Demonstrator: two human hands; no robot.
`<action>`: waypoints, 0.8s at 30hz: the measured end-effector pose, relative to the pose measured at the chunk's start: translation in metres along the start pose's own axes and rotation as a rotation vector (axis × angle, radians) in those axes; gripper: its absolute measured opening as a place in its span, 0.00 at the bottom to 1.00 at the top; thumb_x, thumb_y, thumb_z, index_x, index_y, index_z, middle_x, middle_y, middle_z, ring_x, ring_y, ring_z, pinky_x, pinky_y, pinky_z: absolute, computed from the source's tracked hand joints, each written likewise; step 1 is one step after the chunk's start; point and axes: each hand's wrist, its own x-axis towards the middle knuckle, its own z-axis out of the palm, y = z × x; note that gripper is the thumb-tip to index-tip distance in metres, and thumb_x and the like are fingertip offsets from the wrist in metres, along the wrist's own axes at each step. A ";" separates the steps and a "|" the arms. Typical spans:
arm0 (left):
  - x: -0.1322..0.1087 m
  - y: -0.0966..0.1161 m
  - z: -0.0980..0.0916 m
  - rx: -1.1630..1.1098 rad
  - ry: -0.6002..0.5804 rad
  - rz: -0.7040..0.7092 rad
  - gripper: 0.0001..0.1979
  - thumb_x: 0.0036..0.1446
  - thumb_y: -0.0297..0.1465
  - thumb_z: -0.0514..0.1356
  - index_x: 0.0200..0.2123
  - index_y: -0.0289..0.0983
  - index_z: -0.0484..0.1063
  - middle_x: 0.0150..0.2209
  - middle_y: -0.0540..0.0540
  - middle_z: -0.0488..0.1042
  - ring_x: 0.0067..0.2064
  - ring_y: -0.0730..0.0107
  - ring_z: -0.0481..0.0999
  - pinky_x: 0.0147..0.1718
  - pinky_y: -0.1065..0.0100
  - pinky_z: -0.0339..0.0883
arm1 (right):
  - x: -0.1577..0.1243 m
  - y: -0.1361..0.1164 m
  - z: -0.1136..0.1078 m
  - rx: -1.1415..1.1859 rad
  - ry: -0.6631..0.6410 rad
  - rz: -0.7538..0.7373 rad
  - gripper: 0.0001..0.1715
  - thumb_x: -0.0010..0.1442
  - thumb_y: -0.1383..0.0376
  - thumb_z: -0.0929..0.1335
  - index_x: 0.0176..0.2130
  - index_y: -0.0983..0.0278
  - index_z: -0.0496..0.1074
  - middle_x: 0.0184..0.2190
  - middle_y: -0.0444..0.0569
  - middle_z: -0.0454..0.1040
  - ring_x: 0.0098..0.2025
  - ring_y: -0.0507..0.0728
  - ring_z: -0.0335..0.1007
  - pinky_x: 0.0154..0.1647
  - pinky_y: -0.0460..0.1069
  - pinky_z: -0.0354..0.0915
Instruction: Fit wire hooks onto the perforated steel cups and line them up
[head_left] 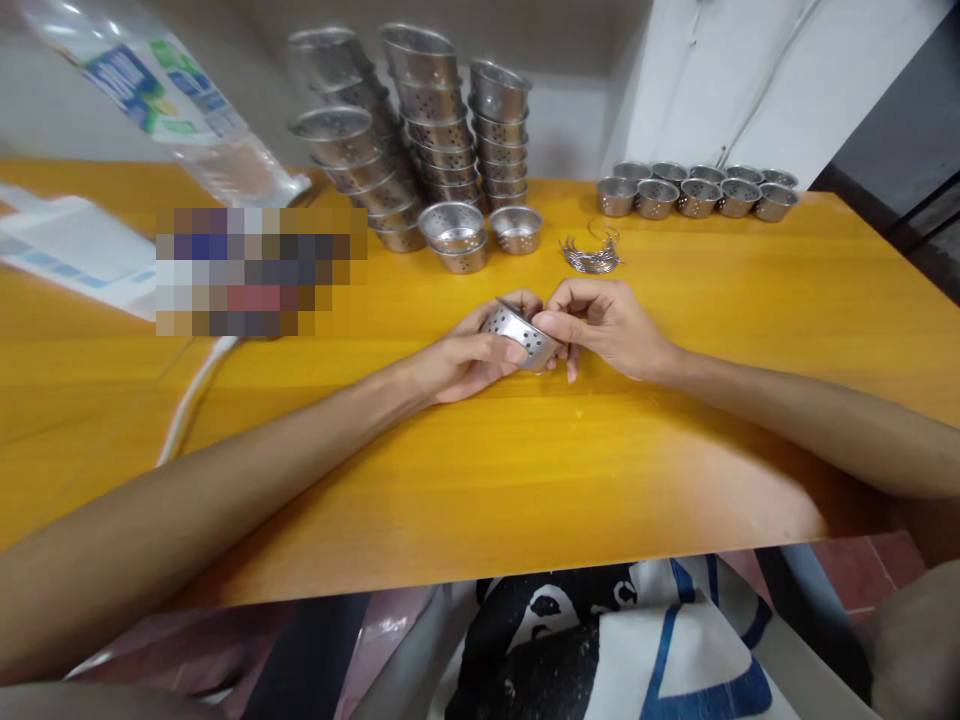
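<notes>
My left hand [480, 358] is wrapped around a small perforated metal cup [534, 346], its thumb pressed on the near wall. The cup is tilted above the table's middle. At its right rim, my right hand [600, 325] is closed in a pinch, thumb and forefinger touching the cup. Whatever lies between those fingertips, if anything, is too small to make out. Behind the hands is a small bunch of bent thin wires [592, 258]. Two stacked cups [457, 240] and a single cup [516, 230] stand just beyond the left hand.
Tall stacks of metal cups [439, 130] rise at the back of the yellow table [465, 500]. Two rows of cups [699, 198] stand at the back right. Left are a plastic bottle [172, 90], a white object [75, 245], a white cable [196, 395] and a blurred-out patch.
</notes>
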 end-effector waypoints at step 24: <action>0.003 -0.018 0.003 0.411 0.308 0.166 0.49 0.46 0.33 0.82 0.68 0.49 0.63 0.62 0.42 0.71 0.61 0.52 0.76 0.63 0.49 0.73 | 0.014 -0.008 -0.032 -0.207 0.207 0.364 0.10 0.64 0.66 0.74 0.44 0.60 0.71 0.17 0.35 0.70 0.13 0.50 0.62 0.11 0.43 0.57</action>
